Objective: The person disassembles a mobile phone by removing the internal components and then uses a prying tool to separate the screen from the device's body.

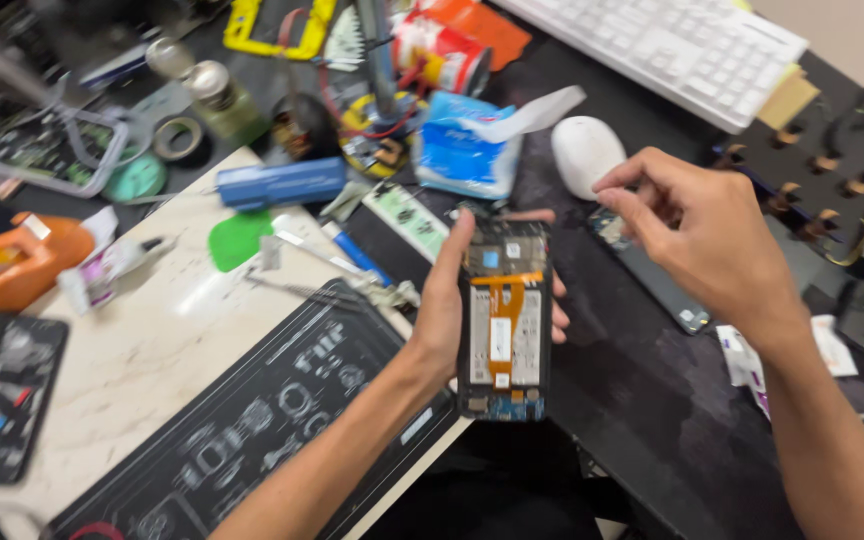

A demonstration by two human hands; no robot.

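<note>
My left hand (pixel 444 310) grips an opened smartphone (pixel 504 320) with its back cover off. The phone shows an orange flex cable and a white battery area. It is held upright over the desk's front edge. My right hand (pixel 707 235) hovers to the right of the phone, above a dark flat phone part (pixel 667 290) on the black desk. Its thumb and fingertips are pinched together; whether something tiny sits between them cannot be made out.
A black repair mat (pixel 252 430) lies on a marble-pattern board (pixel 142 340). Tweezers (pixel 332 285), a blue tool (pixel 282 183), a tissue pack (pixel 472 145), a white mouse (pixel 584 150), a keyboard (pixel 672 45), an orange tape dispenser (pixel 7 265) and a screw tray (pixel 822 170) crowd the desk.
</note>
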